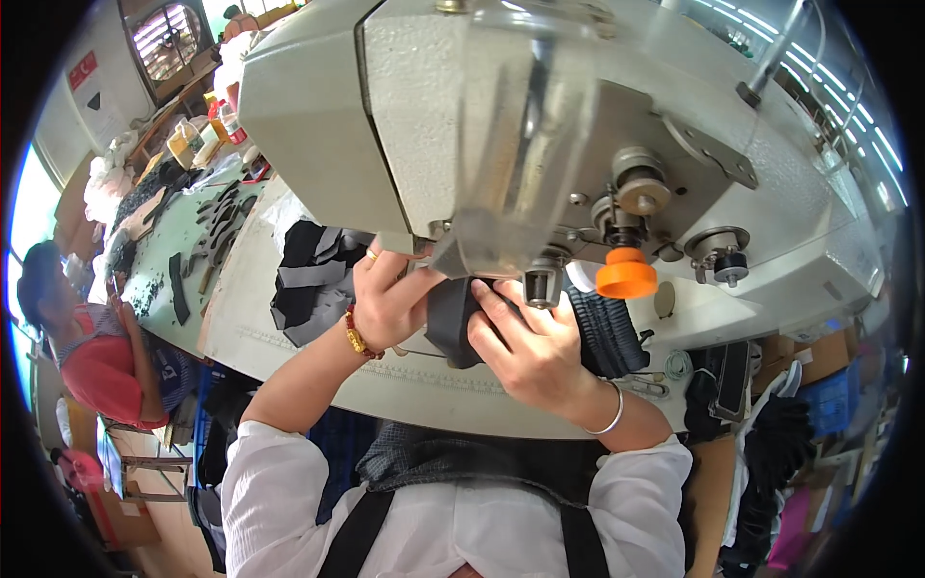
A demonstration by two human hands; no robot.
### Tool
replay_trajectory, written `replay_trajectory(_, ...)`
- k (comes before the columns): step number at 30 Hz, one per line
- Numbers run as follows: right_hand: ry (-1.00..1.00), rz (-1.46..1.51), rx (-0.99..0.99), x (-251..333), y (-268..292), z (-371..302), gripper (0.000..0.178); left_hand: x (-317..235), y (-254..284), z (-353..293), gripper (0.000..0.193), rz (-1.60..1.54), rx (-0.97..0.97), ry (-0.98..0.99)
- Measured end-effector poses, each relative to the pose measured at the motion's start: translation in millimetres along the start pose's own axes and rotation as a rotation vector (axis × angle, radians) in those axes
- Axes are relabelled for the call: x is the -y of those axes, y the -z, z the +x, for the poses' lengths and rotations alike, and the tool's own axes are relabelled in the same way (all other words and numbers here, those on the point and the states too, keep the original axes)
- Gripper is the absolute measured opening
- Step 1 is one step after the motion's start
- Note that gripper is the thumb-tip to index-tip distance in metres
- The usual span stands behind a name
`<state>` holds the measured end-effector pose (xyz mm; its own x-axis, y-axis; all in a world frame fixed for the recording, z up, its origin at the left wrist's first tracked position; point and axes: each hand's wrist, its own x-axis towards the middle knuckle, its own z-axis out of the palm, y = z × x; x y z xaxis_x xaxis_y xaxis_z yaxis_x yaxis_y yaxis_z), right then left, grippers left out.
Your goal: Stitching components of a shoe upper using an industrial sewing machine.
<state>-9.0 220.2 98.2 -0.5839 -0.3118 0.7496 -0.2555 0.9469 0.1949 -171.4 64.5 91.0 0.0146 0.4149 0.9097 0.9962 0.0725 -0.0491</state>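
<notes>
Under the head of a pale grey sewing machine [414, 106], both my hands work at a dark grey fabric piece [451, 323]. My left hand [387, 297] is closed at its left edge, thumb reaching toward the needle area; some fingertips are hidden behind the machine head. From the right, my right hand [528, 349] grips the piece, with its fingers over the top. Behind the clear plastic guard [525, 144] the needle cannot be made out. Dark cut fabric pieces [316, 279] lie in a pile left of my left hand.
Gathered dark fabric [609, 332] lies right of my right hand. An orange knob [626, 275] hangs from the machine above it. A ruler strip [453, 378] runs along the table's front. At left, another person [106, 361] sits by a green table [178, 260] holding dark strips and bottles.
</notes>
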Motion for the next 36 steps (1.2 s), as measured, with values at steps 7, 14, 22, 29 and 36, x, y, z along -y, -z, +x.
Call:
replay_trajectory(7, -0.123, -0.018, -0.008, 15, -4, 9, 0.018, -9, 14, 10, 0.030, -0.189, 0.052, 0.184)
replay_trajectory(14, -0.173, -0.008, -0.031, 17, -6, 14, 0.016, 0, 24, 21, 0.025, -0.058, 0.198, -0.086)
replay_trajectory(22, -0.146, 0.015, -0.068, 13, -8, 12, 0.025, 9, 31, 17, 0.027, -0.185, 0.353, -0.093)
replay_trajectory(29, -0.120, 0.012, -0.082, 13, -6, 13, 0.025, 8, 10, 3, 0.020, -0.601, 0.134, 0.417)
replay_trajectory(36, -0.159, 0.054, 0.013, 14, -6, 10, 0.016, 7, 10, -1, 0.014, -0.601, 0.164, 0.477)
